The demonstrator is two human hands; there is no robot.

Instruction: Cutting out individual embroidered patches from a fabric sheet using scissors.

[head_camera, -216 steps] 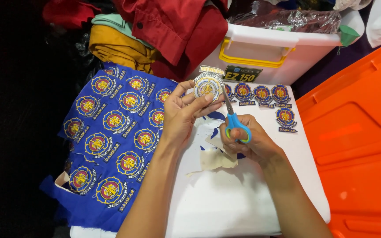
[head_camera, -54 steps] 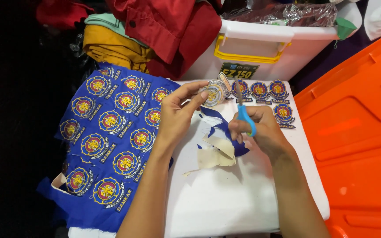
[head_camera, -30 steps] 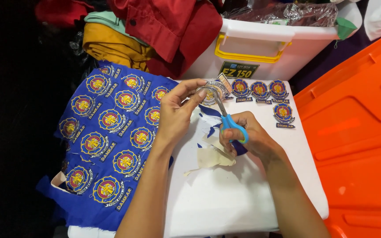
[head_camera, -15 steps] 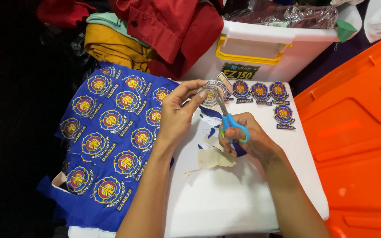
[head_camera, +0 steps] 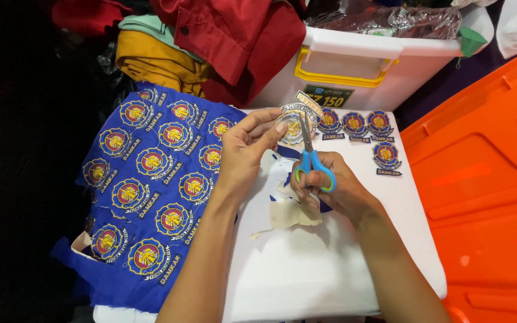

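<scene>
The left hand (head_camera: 243, 152) pinches a round embroidered patch in blue, yellow and red (head_camera: 291, 124) between thumb and fingertips, holding it up above the far middle of the white table (head_camera: 306, 269). The right hand (head_camera: 330, 188) grips a pair of scissors with light blue handles (head_camera: 313, 167), fingers through the loops, and the steel blades point away from the person and meet the patch at its right edge; how far the blades are parted cannot be told. Beneath the hands lie offcuts of cream backing and blue cloth (head_camera: 291, 209). To the left, a sheet of blue fabric covered with rows of the same round emblems (head_camera: 145, 185) drapes over the table's left edge. At the far right of the table sit four finished cut-out patches (head_camera: 357, 125), three in a row and one nearer, each with a small dark rectangular name strip below it. Beyond them stands a white plastic storage box with a yellow handle (head_camera: 354, 63), bearing a dark rectangular label with yellow print on its front. An orange plastic lid (head_camera: 486, 179) fills the right side, and red and mustard garments (head_camera: 210, 42) are heaped at the far left.
</scene>
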